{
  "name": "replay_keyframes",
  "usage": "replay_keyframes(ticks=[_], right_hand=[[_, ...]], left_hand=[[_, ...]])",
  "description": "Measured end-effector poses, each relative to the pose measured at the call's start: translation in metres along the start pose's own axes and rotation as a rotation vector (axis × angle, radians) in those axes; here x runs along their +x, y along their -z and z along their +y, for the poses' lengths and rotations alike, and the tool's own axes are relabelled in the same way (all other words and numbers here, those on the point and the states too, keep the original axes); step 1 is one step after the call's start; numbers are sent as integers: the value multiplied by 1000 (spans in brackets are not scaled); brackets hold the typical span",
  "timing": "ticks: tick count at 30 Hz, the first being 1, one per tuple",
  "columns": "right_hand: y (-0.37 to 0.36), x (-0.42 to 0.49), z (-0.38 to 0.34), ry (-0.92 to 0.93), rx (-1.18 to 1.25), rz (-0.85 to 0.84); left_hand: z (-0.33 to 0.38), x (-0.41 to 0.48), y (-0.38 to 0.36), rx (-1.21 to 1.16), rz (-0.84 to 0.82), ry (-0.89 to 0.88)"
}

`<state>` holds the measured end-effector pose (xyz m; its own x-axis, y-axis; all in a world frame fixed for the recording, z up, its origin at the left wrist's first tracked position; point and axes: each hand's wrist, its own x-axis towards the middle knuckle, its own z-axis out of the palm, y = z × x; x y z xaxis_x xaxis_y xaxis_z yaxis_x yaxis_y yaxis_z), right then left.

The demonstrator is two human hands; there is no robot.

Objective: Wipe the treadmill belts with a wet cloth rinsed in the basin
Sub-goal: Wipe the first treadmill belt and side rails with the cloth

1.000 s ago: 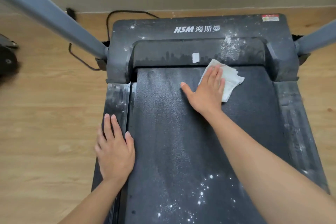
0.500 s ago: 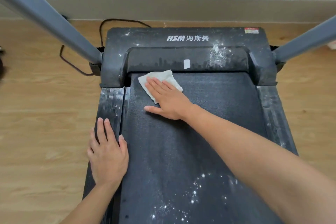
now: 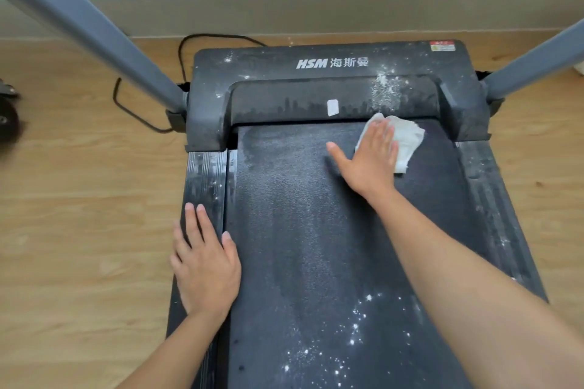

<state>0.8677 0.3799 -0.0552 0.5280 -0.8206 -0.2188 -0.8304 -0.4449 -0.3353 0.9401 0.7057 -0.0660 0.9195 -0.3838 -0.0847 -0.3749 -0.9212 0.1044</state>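
Note:
The black treadmill belt (image 3: 316, 230) runs away from me, dusted with white powder near its front and along a faint streak in the middle. My right hand (image 3: 369, 161) lies flat with spread fingers, pressing a white cloth (image 3: 407, 142) onto the belt's far right end, just below the motor cover (image 3: 331, 73). The cloth sticks out beyond the fingers to the right. My left hand (image 3: 205, 265) rests flat and empty on the left side rail (image 3: 205, 174), thumb at the belt's edge.
Two grey uprights, the left upright (image 3: 88, 31) and the right upright (image 3: 537, 63), rise from the treadmill's far corners. A black power cable (image 3: 180, 54) loops on the wooden floor behind the left one. A dark wheeled object (image 3: 8, 117) sits at the far left. No basin is in view.
My right hand has swept the cloth from the belt's far left end back to its far right end. My left hand has stayed on the side rail.

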Motion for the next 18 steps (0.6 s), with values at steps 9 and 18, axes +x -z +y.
replay_keyframes(ticks=[9,18], right_hand=[[-62,-37,-146,223,-73,-112],[-71,-48,-138,923,-292,-194]], left_hand=[[0,-1,0,16,9,25],[-3,-2,0,-20,42,5]])
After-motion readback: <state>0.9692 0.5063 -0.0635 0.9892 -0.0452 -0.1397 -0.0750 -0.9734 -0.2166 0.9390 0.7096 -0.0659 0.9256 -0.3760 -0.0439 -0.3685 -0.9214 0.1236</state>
